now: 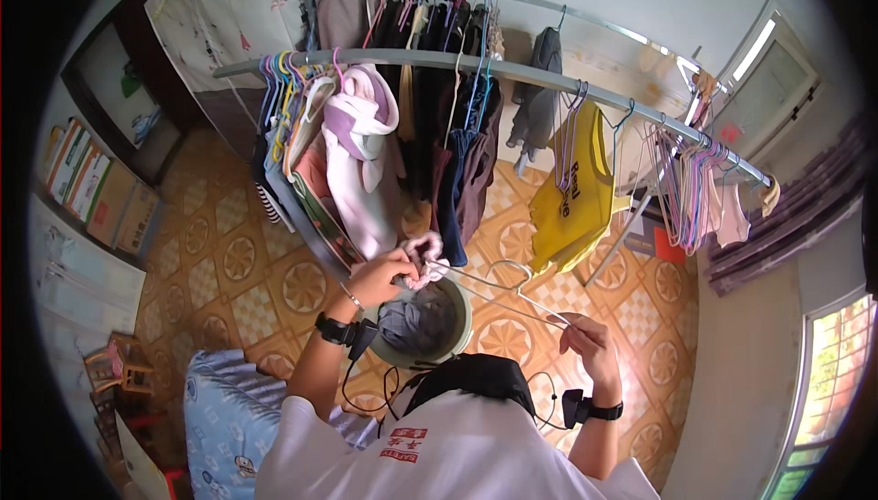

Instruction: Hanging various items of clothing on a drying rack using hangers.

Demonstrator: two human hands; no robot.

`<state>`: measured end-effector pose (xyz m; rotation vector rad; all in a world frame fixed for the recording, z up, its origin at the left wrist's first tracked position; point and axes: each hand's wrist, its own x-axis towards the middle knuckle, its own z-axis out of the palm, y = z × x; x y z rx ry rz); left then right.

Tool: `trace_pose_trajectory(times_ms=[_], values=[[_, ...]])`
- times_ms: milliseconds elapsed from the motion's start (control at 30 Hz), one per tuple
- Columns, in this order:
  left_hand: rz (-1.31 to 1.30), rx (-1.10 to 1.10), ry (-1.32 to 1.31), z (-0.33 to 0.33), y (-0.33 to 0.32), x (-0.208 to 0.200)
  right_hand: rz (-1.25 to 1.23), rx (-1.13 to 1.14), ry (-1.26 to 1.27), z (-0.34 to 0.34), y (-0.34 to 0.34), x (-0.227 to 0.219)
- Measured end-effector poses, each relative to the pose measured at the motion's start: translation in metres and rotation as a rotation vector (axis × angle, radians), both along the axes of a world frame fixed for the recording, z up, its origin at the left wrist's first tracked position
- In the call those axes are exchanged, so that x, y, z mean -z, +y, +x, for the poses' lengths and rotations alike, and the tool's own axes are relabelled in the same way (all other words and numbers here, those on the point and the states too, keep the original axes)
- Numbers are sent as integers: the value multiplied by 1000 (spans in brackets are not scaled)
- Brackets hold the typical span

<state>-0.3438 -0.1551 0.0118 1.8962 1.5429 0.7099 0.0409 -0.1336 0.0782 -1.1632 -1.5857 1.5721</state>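
Observation:
My left hand (375, 282) is closed on a small bunched, fluffy pink-and-white cloth item (426, 258), whose exact kind I cannot make out. A pale clothes hanger (489, 291) stretches from this cloth across to my right hand (590, 344). The fingers of that hand pinch the hanger's right end. Below my left hand stands a pale round bucket (465, 328) with wet-looking grey-blue cloth (416, 319) inside. A pink-and-white hooded fleece garment (357, 161) hangs just beyond my left hand.
A metal clothes rail (540, 84) crosses ahead, crowded with garments at left. A yellow tank top (576, 189) and a bunch of bare hangers (686, 175) hang at right. Blue patterned fabric (224, 418) lies at lower left. Cardboard boxes (123, 203) stand along the left wall.

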Motion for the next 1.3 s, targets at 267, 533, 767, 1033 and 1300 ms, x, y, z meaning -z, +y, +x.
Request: trace_pose_trajectory(times_ms=[267, 533, 767, 1033, 1300], values=[[320, -181, 136, 43, -13, -95, -37, -120, 130, 18, 17, 2], [307, -160, 15, 79, -20, -112, 114, -188, 282, 47, 24, 17], [383, 75, -12, 111, 6, -108, 5, -233, 261, 26, 22, 11], [303, -77, -203, 119, 14, -128, -131, 346, 781, 28, 38, 47], [322, -7, -216, 135, 16, -139, 298, -135, 271, -14, 30, 23]])
